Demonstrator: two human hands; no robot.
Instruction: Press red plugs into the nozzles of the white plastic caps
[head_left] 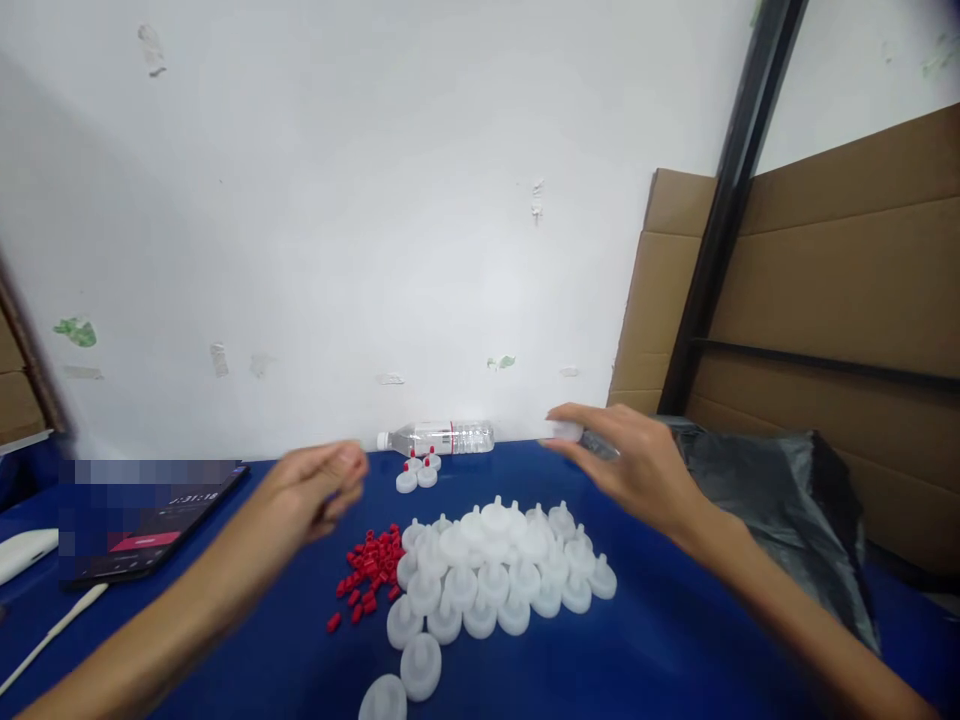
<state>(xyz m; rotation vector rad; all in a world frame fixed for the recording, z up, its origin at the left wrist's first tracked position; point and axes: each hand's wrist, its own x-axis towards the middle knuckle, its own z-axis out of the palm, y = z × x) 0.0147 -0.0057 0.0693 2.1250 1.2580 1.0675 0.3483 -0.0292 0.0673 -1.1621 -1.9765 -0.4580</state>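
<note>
Four capped lids (427, 477) done, bare lids (493, 585) left; my right hand (637, 460) pinches one lid (568, 431), left hand (311, 488) closed, contents unclear.

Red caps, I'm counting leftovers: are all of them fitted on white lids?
No, many red caps lie loose beside the piled white lids.

The bottle (471, 437) is clear, glossy plastic; before it, the caps (493, 585) are milky, smooth plastic, the red bits (384, 558) shiny plastic; the tabletop (660, 645) under the bottle is smooth, softly shiny; right of the bottle, the bag (787, 490) is crinkled, glossy plastic, the cardboard (840, 270) matt; behind the bottle, the wall (375, 200) is matt.
</note>
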